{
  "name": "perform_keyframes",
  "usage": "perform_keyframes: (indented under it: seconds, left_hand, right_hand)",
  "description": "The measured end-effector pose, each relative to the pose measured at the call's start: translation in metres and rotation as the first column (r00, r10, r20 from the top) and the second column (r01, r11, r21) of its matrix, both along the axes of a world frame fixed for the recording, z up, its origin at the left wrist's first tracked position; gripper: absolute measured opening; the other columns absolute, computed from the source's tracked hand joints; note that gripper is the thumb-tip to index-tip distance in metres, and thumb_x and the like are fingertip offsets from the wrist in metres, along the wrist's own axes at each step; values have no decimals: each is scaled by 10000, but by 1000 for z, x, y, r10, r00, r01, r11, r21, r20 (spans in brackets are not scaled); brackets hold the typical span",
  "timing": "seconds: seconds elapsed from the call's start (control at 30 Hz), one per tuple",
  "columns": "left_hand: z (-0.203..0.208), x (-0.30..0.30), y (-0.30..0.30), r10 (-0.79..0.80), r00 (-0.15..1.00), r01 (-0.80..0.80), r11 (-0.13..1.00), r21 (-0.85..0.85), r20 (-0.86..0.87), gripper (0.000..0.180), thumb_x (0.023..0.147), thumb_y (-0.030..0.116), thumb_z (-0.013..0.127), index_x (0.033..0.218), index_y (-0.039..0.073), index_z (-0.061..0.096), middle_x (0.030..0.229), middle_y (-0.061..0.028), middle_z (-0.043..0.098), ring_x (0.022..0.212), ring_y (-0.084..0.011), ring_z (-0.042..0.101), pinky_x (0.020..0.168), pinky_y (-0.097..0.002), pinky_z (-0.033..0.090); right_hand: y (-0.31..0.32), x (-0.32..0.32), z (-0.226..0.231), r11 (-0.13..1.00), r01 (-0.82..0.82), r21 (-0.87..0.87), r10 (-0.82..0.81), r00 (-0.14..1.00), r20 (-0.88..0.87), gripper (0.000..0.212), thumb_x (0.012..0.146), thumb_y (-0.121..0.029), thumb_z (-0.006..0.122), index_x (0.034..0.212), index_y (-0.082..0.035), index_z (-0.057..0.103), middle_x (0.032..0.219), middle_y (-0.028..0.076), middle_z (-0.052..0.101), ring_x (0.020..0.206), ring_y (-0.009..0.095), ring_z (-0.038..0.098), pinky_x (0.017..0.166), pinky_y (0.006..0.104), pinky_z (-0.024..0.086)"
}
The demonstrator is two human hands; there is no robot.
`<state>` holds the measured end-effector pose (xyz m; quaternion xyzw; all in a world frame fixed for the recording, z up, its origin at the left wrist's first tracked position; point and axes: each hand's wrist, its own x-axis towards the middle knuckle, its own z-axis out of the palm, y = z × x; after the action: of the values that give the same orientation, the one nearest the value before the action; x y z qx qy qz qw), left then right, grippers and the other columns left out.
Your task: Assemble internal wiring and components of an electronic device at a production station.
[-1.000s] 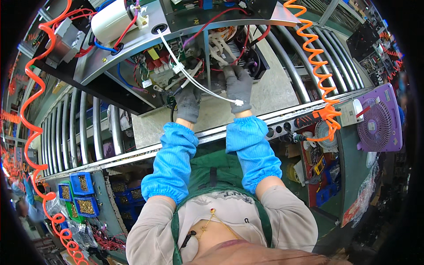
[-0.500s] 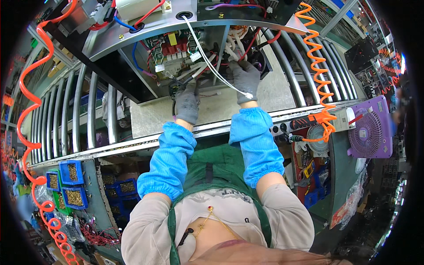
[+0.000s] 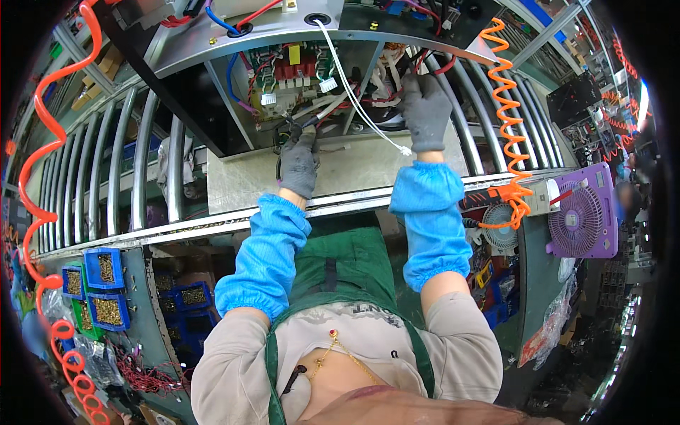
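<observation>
My gloved left hand (image 3: 299, 164) is closed round a bundle of black cables (image 3: 289, 132) at the front of an open metal cabinet (image 3: 221, 145). My gloved right hand (image 3: 426, 117) is at the cabinet's right side, fingers stretched upward close to a red cable (image 3: 445, 66); nothing shows in its grasp. Between the hands, a pair of white wires (image 3: 348, 88) hangs from a grommet in the upper panel, ending in a small white connector. Behind them are circuit boards (image 3: 287, 71) with white plugs. Some wiring behind my right hand is hidden.
A metal plate (image 3: 234, 190) lies under the cabinet, on a conveyor with steel rollers (image 3: 146, 163). Orange coiled hoses (image 3: 504, 106) hang at both sides. A purple fan (image 3: 582, 212) stands at right. Blue bins of screws (image 3: 108, 312) sit at lower left.
My right hand has moved from the white cables inside the cabinet to the right and up, along its side. My left hand stays on the black cables. The whole view has shifted slightly.
</observation>
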<state>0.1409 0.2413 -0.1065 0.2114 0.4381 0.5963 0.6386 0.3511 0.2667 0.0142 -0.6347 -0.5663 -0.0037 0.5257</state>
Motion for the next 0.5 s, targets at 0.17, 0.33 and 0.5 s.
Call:
perform_keyframes:
  seconds: [0.17, 0.33, 0.5]
  left_hand:
    - [0, -8, -4, 65, 994, -60, 997, -54, 92, 201, 880, 282, 646, 783, 119, 580, 561, 22, 468, 372, -86, 339, 345, -242, 218]
    - [-15, -22, -3, 12, 981, 10, 994, -112, 194, 172, 887, 279, 642, 841, 117, 605, 571, 39, 439, 408, -69, 341, 357, -237, 223]
    - [-13, -39, -15, -58, 984, 79, 989, -121, 167, 226, 860, 302, 668, 767, 133, 550, 586, 19, 463, 389, -77, 341, 352, -240, 267]
  right_hand:
    - [-4, -6, -16, 977, -161, -141, 107, 938, -331, 273, 851, -272, 595, 843, -5, 646, 723, 187, 652, 659, 312, 643, 614, 394, 482]
    - [-5, -1, -36, 992, -109, -63, 90, 964, -248, 303, 851, -303, 622, 905, -7, 662, 757, 183, 667, 676, 280, 656, 620, 370, 490]
    - [-49, 33, -18, 717, -259, -648, 383, 922, 55, 510, 825, -508, 610, 955, -21, 682, 841, 191, 676, 757, 302, 668, 680, 396, 502]
